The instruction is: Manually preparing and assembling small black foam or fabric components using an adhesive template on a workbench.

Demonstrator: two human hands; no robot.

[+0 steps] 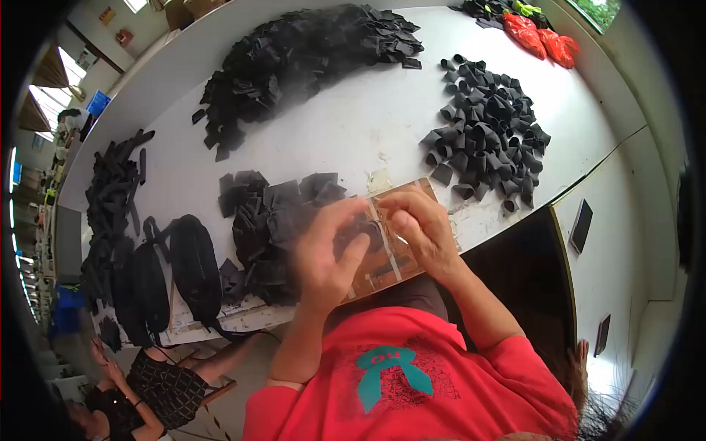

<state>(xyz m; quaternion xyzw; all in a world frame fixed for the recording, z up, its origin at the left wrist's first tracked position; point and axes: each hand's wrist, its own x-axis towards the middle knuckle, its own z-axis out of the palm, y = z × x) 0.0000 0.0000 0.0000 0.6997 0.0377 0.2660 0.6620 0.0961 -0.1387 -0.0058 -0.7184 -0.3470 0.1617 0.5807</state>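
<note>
My left hand (327,246) and my right hand (419,224) meet over a brown board (393,257) at the white table's near edge. Both pinch a small black fabric piece (362,229) between thumbs and fingers; most of it is hidden by my fingers. Just left of my left hand lies a heap of flat black fabric pieces (272,220). To the right of my right hand sits a pile of black pieces folded into loops (489,132).
A big heap of black cut pieces (301,62) lies at the far side of the white table (353,125). Black straps and mesh bundles (154,272) fill the left end. Red bags (544,37) sit at the far right. Another person (147,389) sits at lower left.
</note>
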